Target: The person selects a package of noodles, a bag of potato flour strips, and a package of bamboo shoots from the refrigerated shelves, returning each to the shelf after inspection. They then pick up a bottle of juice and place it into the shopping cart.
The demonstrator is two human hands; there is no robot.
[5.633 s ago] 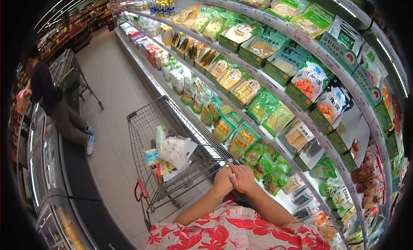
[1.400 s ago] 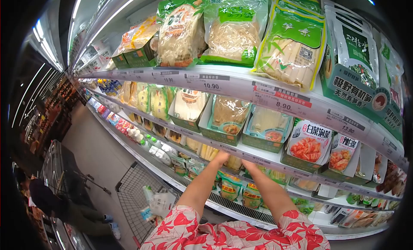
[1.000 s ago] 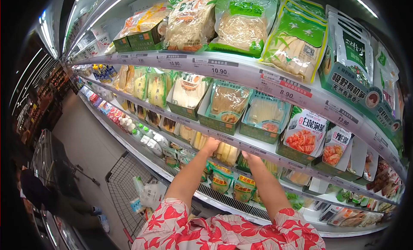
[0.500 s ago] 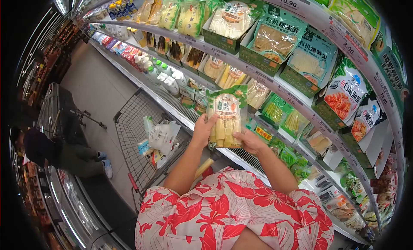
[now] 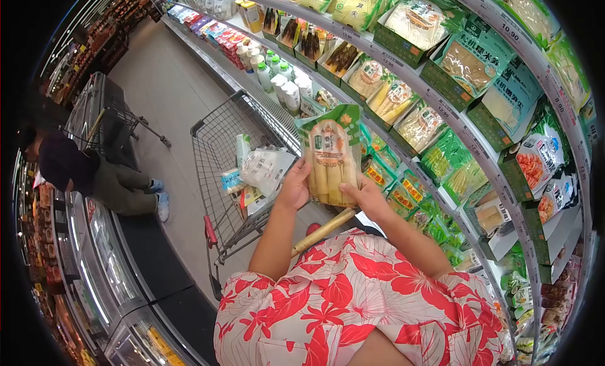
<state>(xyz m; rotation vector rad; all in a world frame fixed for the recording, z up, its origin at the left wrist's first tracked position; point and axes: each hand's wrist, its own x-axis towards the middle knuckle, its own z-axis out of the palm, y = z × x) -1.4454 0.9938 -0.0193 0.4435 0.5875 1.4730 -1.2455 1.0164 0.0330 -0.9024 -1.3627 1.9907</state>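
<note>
A sealed clear pouch of bamboo shoots (image 5: 329, 155) with green top corners is held upright in front of my chest, its printed label facing me. My left hand (image 5: 295, 184) grips its left edge, fingers behind it. On the lower right side, my right hand (image 5: 367, 196) pinches the pouch with the thumb across the front. Below the pouch, a pale tan rod (image 5: 322, 232) slants past my patterned shirt (image 5: 378, 290). Just left of my left arm stands a wire shopping cart (image 5: 208, 136), holding a white plastic bag (image 5: 266, 169) and several other packages.
Refrigerated shelves with a price rail (image 5: 441, 114) curve along the right, stocked with boxed pouches (image 5: 469, 57) and green packets. White bottles (image 5: 287, 92) line the lower shelf. Across the aisle floor (image 5: 161, 69), a person (image 5: 94, 170) leans by a freezer case (image 5: 101, 265) near another cart (image 5: 116, 117).
My view has swung, so the shelves sit further right and the cart shows more fully. The pouch looks slightly larger and higher. Both hands keep their hold on it.
</note>
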